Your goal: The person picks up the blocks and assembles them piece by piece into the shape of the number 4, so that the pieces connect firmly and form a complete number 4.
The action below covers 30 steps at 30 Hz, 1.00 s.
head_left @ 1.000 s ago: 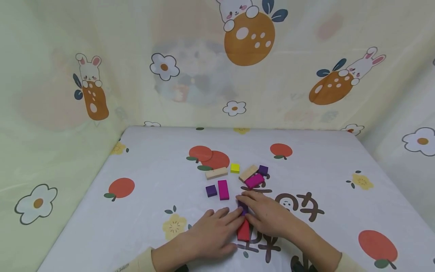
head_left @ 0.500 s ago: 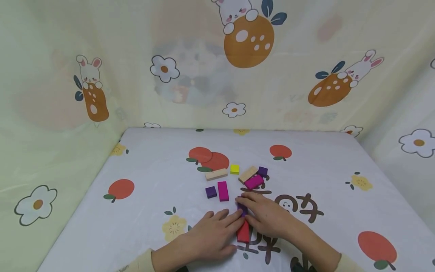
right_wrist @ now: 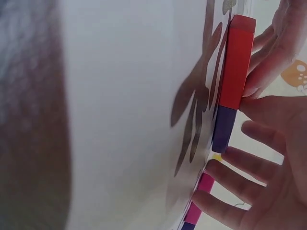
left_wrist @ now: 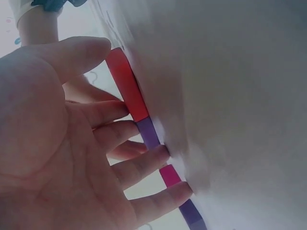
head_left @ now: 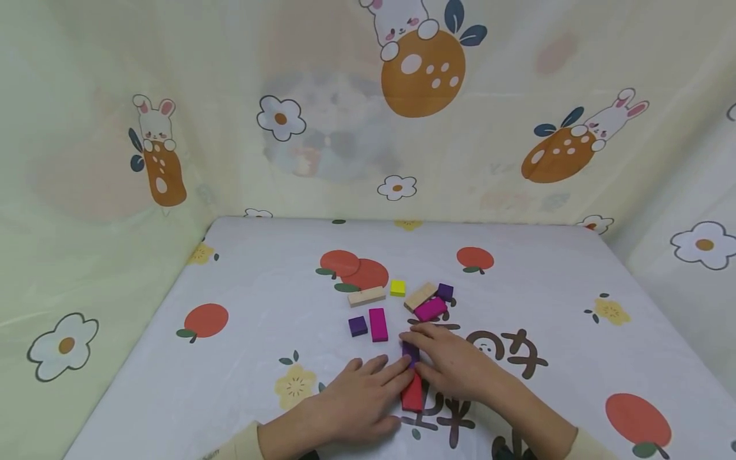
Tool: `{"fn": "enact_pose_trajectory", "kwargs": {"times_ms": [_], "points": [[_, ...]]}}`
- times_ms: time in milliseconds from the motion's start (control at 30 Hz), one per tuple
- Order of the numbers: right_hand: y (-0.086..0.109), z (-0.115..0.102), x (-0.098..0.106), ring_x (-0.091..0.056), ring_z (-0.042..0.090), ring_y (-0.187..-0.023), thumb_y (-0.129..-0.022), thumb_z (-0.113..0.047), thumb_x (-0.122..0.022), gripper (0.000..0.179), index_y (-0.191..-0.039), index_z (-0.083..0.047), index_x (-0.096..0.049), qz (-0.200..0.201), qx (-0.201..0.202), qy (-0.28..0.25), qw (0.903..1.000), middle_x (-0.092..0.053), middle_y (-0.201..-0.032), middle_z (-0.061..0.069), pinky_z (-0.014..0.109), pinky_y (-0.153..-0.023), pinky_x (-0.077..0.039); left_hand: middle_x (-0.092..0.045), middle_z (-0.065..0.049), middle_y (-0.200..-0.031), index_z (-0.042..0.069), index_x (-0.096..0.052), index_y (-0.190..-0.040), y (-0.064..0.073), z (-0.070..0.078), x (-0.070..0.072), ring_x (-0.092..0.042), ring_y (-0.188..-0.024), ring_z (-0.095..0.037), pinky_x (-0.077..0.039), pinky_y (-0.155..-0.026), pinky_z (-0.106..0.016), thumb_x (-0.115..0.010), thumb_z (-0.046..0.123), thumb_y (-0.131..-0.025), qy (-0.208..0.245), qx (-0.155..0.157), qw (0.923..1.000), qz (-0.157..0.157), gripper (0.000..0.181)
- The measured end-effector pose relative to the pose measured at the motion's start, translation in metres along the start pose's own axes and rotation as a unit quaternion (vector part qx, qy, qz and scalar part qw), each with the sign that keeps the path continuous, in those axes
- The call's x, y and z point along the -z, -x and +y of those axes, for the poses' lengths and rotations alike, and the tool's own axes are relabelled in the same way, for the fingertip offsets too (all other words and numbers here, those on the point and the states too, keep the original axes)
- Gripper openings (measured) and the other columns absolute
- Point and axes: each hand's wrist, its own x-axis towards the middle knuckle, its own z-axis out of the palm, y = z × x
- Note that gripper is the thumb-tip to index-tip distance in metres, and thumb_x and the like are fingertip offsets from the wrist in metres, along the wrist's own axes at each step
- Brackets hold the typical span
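A red rectangular block [head_left: 411, 392] and a purple block [head_left: 411, 352] lie end to end on the tablecloth, touching. My left hand [head_left: 359, 399] lies along their left side, palm toward them, its fingers extended and the fingertips near the seam. On the other side is my right hand [head_left: 454, 361]: its thumb touches near the seam, and its loosely extended fingers reach the purple block's far end. The right fingers cover part of the purple block in the head view. Both wrist views show the red block [left_wrist: 127, 85] and the purple block [right_wrist: 224, 129] in one line.
Farther back lie a magenta block [head_left: 378, 324], a small purple block [head_left: 358, 326], a natural wood block [head_left: 367, 296] and a yellow cube [head_left: 397, 288]. To their right, another wood block [head_left: 421, 296], a magenta block [head_left: 430, 309] and a purple cube [head_left: 445, 292] sit clustered.
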Motion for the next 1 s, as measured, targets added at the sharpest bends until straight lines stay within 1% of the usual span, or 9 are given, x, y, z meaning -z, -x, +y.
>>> {"fn": "enact_pose_trajectory", "kwargs": {"times_ms": [267,400,500,633,833,1000], "points": [[-0.004,0.003,0.003,-0.055,0.032,-0.138,-0.094,-0.025,-0.074,0.051,-0.144,-0.020,-0.062,0.030,0.003,0.015,0.9994,-0.059,-0.146,0.010,0.057,-0.108,-0.050,-0.022,0.015,-0.172,0.032,-0.027,-0.165,0.001,0.002,-0.002,-0.037,-0.153,-0.023,-0.043,-0.115,-0.057,-0.061,0.055,-0.098,0.008,0.004,1.0000,-0.004,0.078],[-0.007,0.005,0.004,-0.057,0.031,-0.135,-0.094,-0.025,-0.074,0.049,-0.142,-0.019,-0.064,0.048,0.007,0.025,0.9985,-0.061,-0.144,0.010,0.054,-0.108,-0.051,-0.022,0.015,-0.172,0.033,-0.027,-0.165,0.000,0.002,-0.003,-0.035,-0.154,-0.023,-0.042,-0.116,-0.057,-0.061,0.055,-0.097,0.013,0.007,0.9999,-0.006,0.079],[-0.009,0.006,0.005,-0.058,0.030,-0.134,-0.094,-0.026,-0.074,0.049,-0.141,-0.019,-0.064,0.061,0.002,0.034,0.9976,-0.062,-0.142,0.009,0.052,-0.107,-0.052,-0.021,0.015,-0.172,0.033,-0.027,-0.165,0.000,0.002,-0.003,-0.034,-0.155,-0.023,-0.041,-0.117,-0.057,-0.062,0.055,-0.097,0.012,0.009,0.9999,-0.006,0.079],[-0.012,0.008,0.007,-0.058,0.030,-0.134,-0.093,-0.027,-0.075,0.051,-0.142,-0.018,-0.064,0.076,-0.005,0.039,0.9964,-0.062,-0.142,0.009,0.053,-0.108,-0.051,-0.020,0.014,-0.172,0.033,-0.027,-0.165,0.000,0.001,-0.003,-0.034,-0.155,-0.023,-0.041,-0.117,-0.057,-0.061,0.055,-0.098,0.011,0.010,0.9999,-0.003,0.079],[-0.014,0.009,0.008,-0.056,0.033,-0.134,-0.093,-0.026,-0.076,0.051,-0.141,-0.015,-0.064,0.094,0.003,0.048,0.9944,-0.062,-0.140,0.011,0.057,-0.108,-0.049,-0.020,0.015,-0.172,0.033,-0.027,-0.164,0.000,0.002,-0.001,-0.034,-0.155,-0.023,-0.040,-0.117,-0.057,-0.061,0.055,-0.097,0.016,0.011,0.9998,-0.003,0.078],[-0.020,0.012,0.009,-0.055,0.034,-0.134,-0.092,-0.027,-0.078,0.054,-0.142,-0.014,-0.063,0.110,-0.003,0.062,0.9920,-0.062,-0.140,0.013,0.058,-0.108,-0.049,-0.022,0.015,-0.172,0.033,-0.029,-0.164,0.001,0.002,-0.001,-0.034,-0.155,-0.022,-0.040,-0.118,-0.057,-0.062,0.054,-0.097,0.022,0.015,0.9997,-0.004,0.078]]}}
